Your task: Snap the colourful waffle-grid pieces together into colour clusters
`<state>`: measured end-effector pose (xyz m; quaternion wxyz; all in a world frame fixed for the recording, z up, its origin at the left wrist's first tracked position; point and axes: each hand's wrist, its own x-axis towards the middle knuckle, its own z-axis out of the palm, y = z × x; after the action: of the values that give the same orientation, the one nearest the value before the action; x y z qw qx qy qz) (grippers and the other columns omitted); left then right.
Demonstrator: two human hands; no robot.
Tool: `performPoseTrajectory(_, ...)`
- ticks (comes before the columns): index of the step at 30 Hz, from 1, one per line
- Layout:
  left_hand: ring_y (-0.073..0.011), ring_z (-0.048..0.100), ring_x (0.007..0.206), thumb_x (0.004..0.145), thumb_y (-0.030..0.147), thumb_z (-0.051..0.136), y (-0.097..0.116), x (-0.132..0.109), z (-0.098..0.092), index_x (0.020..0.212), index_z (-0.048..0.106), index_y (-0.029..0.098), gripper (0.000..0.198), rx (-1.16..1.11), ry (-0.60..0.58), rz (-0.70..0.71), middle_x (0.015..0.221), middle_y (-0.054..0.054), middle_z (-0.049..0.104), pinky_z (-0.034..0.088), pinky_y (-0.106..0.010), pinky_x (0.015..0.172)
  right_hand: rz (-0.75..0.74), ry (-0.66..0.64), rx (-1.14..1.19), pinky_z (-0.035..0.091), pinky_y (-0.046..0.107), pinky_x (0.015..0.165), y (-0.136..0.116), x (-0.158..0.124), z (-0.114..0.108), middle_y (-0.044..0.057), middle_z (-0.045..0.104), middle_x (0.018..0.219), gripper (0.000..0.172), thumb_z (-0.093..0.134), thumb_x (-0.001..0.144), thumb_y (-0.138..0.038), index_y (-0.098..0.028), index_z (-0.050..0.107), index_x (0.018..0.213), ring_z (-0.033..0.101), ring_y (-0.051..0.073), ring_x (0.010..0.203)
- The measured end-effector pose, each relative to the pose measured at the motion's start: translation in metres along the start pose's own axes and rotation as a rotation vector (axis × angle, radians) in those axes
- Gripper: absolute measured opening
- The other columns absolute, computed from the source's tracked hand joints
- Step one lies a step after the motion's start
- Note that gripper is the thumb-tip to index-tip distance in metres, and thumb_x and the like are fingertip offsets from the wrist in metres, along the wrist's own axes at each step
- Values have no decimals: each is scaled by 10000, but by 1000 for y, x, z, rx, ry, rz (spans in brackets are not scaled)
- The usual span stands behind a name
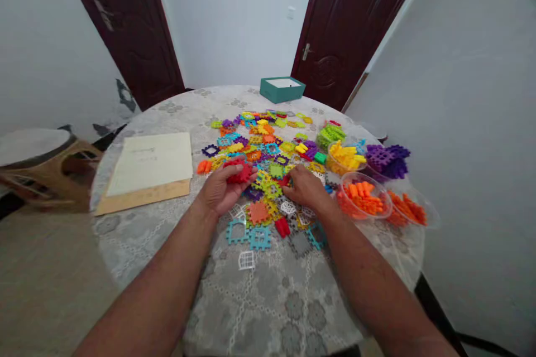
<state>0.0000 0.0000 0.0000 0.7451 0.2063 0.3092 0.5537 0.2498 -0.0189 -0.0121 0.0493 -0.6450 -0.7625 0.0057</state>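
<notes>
My left hand (221,188) is closed around red interlocking building pieces (239,172), the thumb on top. Across the spread of colourful plastic pieces, my right hand (309,188) reaches in with curled fingers pinching a small red building piece (285,181), partly hidden by them. Between the two hands lie lime-green building pieces (273,189). Closer to me are an orange-red square piece (257,212), light-blue frame pieces (260,238), a red connector (282,227), a grey square piece (300,244) and a white window piece (247,260).
To the right, clear tubs hold orange pieces (363,196), yellow pieces (347,156), green pieces (330,136) and purple pieces (387,159). A teal box (282,90) stands at the far edge. Papers (157,164) lie on the left, over the patterned tablecloth (167,234).
</notes>
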Motion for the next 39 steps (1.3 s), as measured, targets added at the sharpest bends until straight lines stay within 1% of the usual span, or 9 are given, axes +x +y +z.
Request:
performPoseTrajectory(5,-272,776,944,864,145,731,-2,-1,2,1052,697,111,194,6,11,11,1018,-159,762,663,-391,840,42,95,100,485,349,908,5,-3,1,154,671,1191,354,650,921,-411,-166,645,1177,645,285,1097)
performPoseTrajectory(8,-267,768,969,924,249,724,-1,0,2,1059,700,116,191,-10,22,2,1026,-164,760,660,-388,846,22,152,211,482,345,921,11,-4,0,138,696,1178,359,673,919,-395,-171,643,1197,648,266,1077)
performPoseTrajectory(14,-265,771,915,967,426,684,1,0,2,1082,682,104,342,-54,6,-26,994,-159,761,662,-404,830,-66,218,355,498,351,885,17,-5,-2,122,726,1117,346,684,891,-321,-167,670,1200,660,233,942)
performPoseTrajectory(19,-270,770,883,1013,568,536,5,-4,4,1090,672,82,511,-92,-28,-81,978,-177,754,665,-423,808,-126,335,365,511,385,894,17,-5,0,145,711,1109,382,610,900,-309,-137,680,1234,658,258,948)
performPoseTrajectory(24,-263,774,888,1036,540,496,7,-9,7,1151,657,83,499,-96,-53,-114,971,-167,750,667,-402,789,-114,416,398,519,396,863,13,-7,-5,139,692,1058,369,590,913,-333,-134,701,1203,646,256,896)
performPoseTrajectory(27,-267,776,903,1024,498,547,5,-10,7,1166,649,93,441,-85,-54,-119,972,-160,751,669,-389,767,-66,493,477,515,379,779,10,-8,-9,109,665,1004,379,584,926,-357,-145,700,1219,604,216,761)
performPoseTrajectory(30,-263,776,894,996,445,623,2,-9,7,1141,655,102,374,-66,-41,-106,982,-156,753,669,-394,785,-49,554,591,504,363,733,3,-10,-12,69,637,941,371,565,951,-365,-168,691,1239,585,201,732)
performPoseTrajectory(34,-256,773,883,957,408,697,-3,-8,7,1082,678,127,308,-25,-46,-95,986,-135,757,669,-403,807,-153,573,721,530,370,789,-15,-14,-9,73,660,1049,364,567,974,-347,-213,653,1301,621,213,859)
performPoseTrajectory(39,-226,750,922,907,354,774,-10,-8,7,1065,691,130,287,0,-128,-80,1081,-139,757,664,-373,800,-308,552,689,529,456,967,-42,-15,-1,113,670,1255,366,596,985,-345,-248,603,1338,623,268,1132)
